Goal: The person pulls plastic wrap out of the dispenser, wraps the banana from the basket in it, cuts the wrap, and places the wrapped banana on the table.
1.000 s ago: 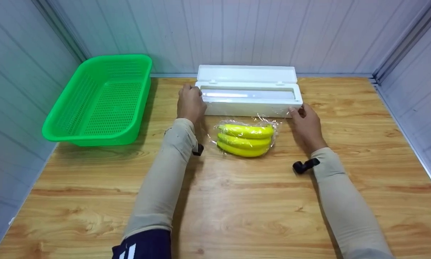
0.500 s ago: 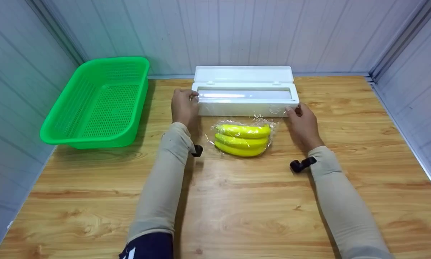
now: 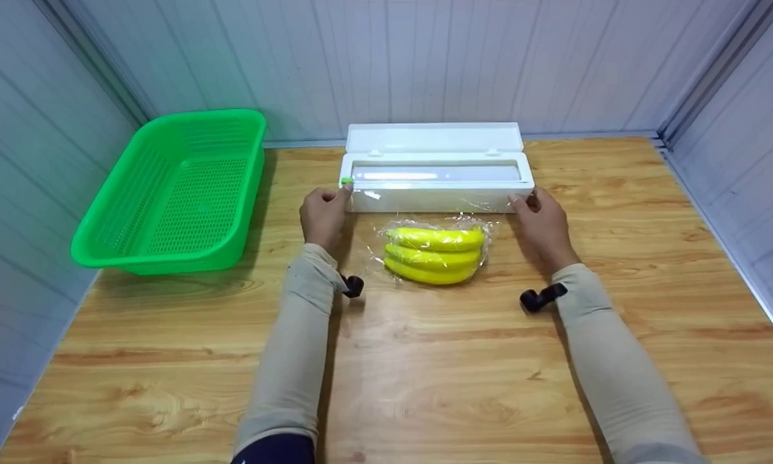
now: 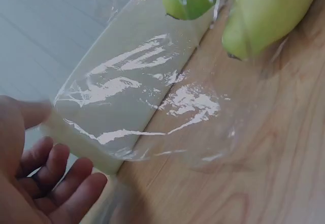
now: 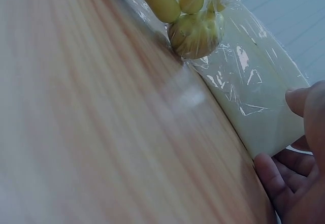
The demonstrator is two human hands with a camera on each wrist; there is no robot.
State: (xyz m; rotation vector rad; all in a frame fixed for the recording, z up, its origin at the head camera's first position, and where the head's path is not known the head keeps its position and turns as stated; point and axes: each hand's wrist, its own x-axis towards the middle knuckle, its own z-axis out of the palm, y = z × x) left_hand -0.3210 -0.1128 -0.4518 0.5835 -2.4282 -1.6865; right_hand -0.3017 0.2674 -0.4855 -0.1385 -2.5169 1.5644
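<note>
The right hand [image 5: 312, 153] holds the near end of a long pale box [image 5: 277, 132], with the thumb at its top corner and one fingertip at its bottom corner. Farther from the hand, clear plastic film [image 5: 244, 82] lies wrinkled along the box and covers bananas [image 5: 195, 36], whose joined stem end faces nearer the hand. Beyond the thumb is a lined wall [image 5: 292, 16]; beyond the fingertips, the wooden tabletop [image 5: 127, 132].
</note>
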